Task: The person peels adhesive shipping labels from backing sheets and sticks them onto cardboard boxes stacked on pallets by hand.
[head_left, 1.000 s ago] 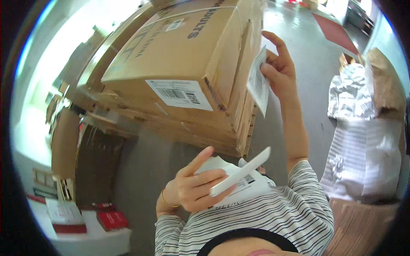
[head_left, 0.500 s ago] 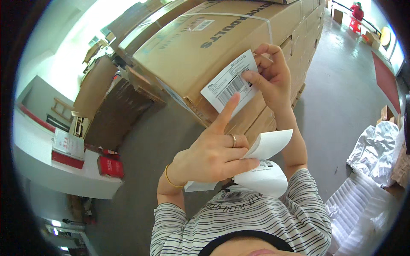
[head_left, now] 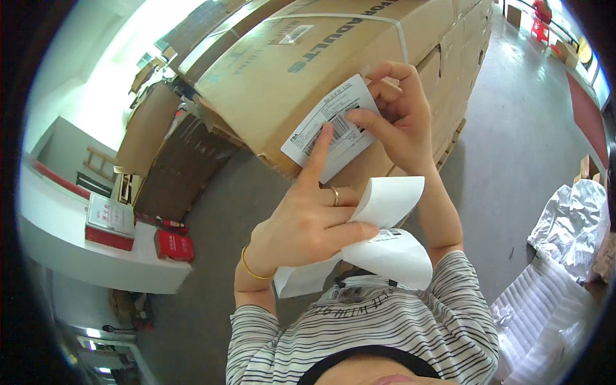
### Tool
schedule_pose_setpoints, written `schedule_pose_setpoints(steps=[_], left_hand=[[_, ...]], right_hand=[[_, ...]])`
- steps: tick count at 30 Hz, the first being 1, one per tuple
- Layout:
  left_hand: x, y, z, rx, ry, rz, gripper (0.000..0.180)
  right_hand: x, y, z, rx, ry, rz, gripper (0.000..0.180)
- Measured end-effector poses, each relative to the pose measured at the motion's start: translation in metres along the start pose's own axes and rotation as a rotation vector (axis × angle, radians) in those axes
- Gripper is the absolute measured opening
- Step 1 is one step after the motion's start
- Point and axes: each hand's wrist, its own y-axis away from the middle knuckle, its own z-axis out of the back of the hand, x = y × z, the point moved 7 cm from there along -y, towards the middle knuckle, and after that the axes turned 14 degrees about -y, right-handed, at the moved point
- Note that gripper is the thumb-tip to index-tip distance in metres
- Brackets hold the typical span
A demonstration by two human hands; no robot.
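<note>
Right hand (head_left: 399,114): fingers pinch one label (head_left: 345,136) at the box (head_left: 250,96); attachment unclear. Left hand (head_left: 301,221): fingers clamp unapplied label strip (head_left: 393,197), nearer than the box.

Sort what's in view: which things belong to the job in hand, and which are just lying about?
Part of the job:
printed label, pinched in the right hand
white label strip, held in the left hand
carton, behind the printed label

Seemingly just lying about:
red box, off to the left
silvery sheeting, at right
white ridged sheeting, lower right
</note>
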Motion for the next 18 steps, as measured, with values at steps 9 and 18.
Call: schedule_pose_setpoints(steps=[9, 18], left_hand=[[0.001, 0.002, -0.002, 0.007, -0.043, -0.048, 0.013], [-0.007, 0.034, -0.002, -0.022, 0.173, 0.057, 0.022]], right_hand=[[0.009, -0.004, -0.004, -0.059, 0.429, 0.077, 0.066], [0.034, -0.010, 0.067, -0.228, 0.797, 0.042, 0.056]])
